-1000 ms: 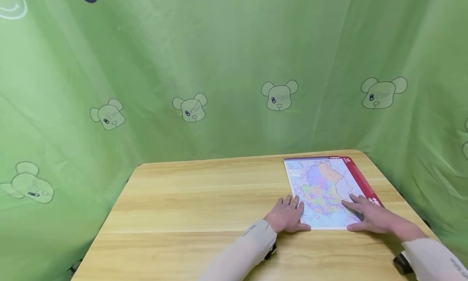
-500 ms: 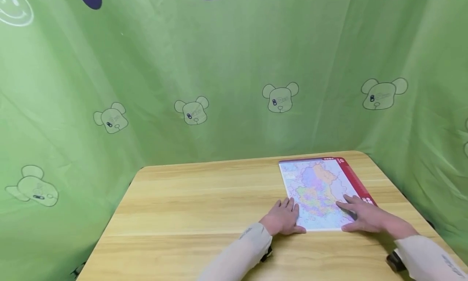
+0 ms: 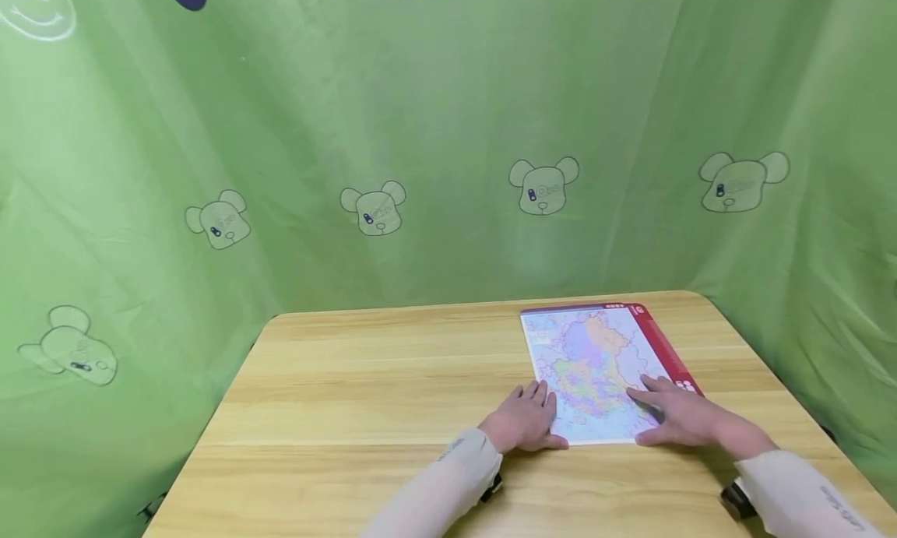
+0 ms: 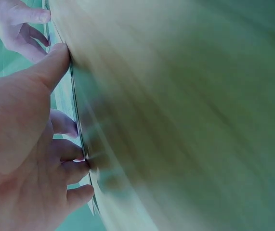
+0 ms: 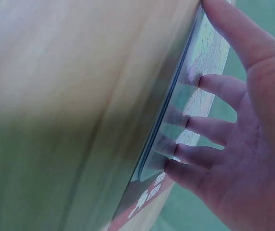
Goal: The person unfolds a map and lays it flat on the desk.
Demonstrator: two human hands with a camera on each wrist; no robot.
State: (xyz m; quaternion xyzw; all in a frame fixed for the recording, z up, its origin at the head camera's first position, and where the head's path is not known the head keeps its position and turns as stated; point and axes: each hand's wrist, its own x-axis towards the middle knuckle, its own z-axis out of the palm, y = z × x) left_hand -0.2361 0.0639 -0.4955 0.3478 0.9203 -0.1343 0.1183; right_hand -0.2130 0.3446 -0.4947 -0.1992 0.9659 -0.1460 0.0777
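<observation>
A flat printed map (image 3: 592,374) in pastel colours lies on the right half of the table, a red strip (image 3: 669,343) with white print along its right side. My left hand (image 3: 524,420) rests at its near left corner, fingers along the left edge and thumb at the near edge. Over the near right part lies my right hand (image 3: 676,413), fingers spread and fingertips on the map's surface. In the right wrist view, straight fingers (image 5: 209,130) touch the glossy sheet beside its dark edge. The left wrist view shows the left thumb (image 4: 55,65) against the sheet's edge.
The wooden table (image 3: 364,398) has rounded far corners. Green curtain (image 3: 434,242) with bear-head prints hangs behind it and along both sides. Pale sleeves (image 3: 455,476) cover both forearms, with a dark wrist device (image 3: 739,501) under the right one.
The map has slid left across the table, with both hands moving left along with it. Their finger positions on it look much the same. The head view has shifted slightly.
</observation>
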